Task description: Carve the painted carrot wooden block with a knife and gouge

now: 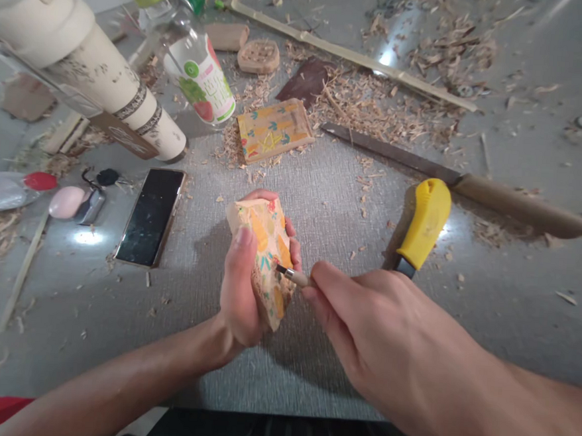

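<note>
My left hand point(239, 287) is closed around a small wooden block point(267, 256) painted with orange, yellow and teal shapes, holding it upright above the grey table. My right hand point(363, 323) pinches a thin paintbrush point(291, 275), its tip touching the block's painted face. A second painted wooden block point(273, 129) lies flat on the table further back.
A phone point(150, 216) lies left of the hands. A yellow-handled tool point(423, 224) and a long file with a wooden handle point(473, 184) lie to the right. Bottles point(196, 72), a white tumbler point(83, 57), wood shavings point(378, 104) and a long stick point(352, 53) crowd the back.
</note>
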Tool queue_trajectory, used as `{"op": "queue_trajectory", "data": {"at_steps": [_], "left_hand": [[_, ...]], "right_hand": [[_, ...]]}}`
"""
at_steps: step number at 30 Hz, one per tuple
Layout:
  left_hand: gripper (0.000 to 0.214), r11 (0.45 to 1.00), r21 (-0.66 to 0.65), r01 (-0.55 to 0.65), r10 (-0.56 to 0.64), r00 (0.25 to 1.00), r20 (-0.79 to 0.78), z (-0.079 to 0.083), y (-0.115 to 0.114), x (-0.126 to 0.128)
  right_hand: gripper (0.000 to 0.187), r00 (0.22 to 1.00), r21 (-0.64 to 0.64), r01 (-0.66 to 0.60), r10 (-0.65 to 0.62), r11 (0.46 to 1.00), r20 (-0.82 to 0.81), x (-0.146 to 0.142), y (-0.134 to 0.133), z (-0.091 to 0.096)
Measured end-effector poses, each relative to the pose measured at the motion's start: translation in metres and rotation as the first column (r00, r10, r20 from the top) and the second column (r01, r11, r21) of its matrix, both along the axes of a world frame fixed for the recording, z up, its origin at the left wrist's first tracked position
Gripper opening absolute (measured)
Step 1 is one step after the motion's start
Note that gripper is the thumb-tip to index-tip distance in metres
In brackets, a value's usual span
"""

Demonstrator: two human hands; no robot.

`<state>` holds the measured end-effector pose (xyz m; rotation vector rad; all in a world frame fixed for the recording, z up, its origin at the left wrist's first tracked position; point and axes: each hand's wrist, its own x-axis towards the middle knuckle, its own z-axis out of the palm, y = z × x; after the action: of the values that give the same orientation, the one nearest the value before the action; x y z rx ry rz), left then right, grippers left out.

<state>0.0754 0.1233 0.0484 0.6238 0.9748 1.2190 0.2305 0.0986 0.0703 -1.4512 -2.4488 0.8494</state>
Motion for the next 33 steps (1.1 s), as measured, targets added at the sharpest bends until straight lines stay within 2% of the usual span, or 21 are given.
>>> {"op": "queue_trajectory", "data": {"at_steps": [5, 9, 15, 21, 25, 30, 33], "left_hand": [[0.042, 1.0, 0.008, 0.021, -0.021, 1.0, -0.008, 0.0, 0.002, -0.002], [0.045, 1.0, -0.001, 0.011, -0.011, 1.0, 0.006, -0.001, 0.002, -0.002], [0.041, 0.998, 0.007, 0.055, -0.055, 0.998, 0.033, -0.003, 0.001, -0.003], [0.037, 0.997, 0.047, 0.067, -0.07, 0.996, 0.047, -0.002, -0.001, -0.002], [0.046, 0.998, 0.049, 0.043, -0.044, 0.999, 0.016, 0.002, -0.002, 0.0], [0.052, 0.997, 0.067, 0.036, -0.037, 0.999, 0.009, 0.009, -0.002, 0.003], [0.061, 0.997, 0.034, 0.065, -0.065, 0.998, 0.005, 0.01, -0.003, 0.001]], "right_hand": [[0.036, 0.997, -0.039, 0.025, -0.028, 0.999, -0.078, 0.0, 0.003, 0.001], [0.037, 0.991, -0.13, 0.067, -0.081, 0.989, -0.104, -0.001, 0.001, 0.001], [0.043, 0.979, -0.305, 0.113, -0.158, 0.946, -0.126, 0.0, 0.001, 0.003], [0.043, 0.952, -0.373, 0.149, -0.236, 0.916, -0.197, 0.002, 0.002, 0.009], [0.046, 0.924, -0.46, 0.128, -0.274, 0.878, -0.266, 0.007, 0.002, 0.01], [0.052, 0.909, -0.558, 0.118, -0.316, 0.821, -0.272, 0.011, 0.001, 0.013], [0.054, 0.888, -0.548, 0.128, -0.342, 0.826, -0.307, 0.012, 0.002, 0.015]]}}
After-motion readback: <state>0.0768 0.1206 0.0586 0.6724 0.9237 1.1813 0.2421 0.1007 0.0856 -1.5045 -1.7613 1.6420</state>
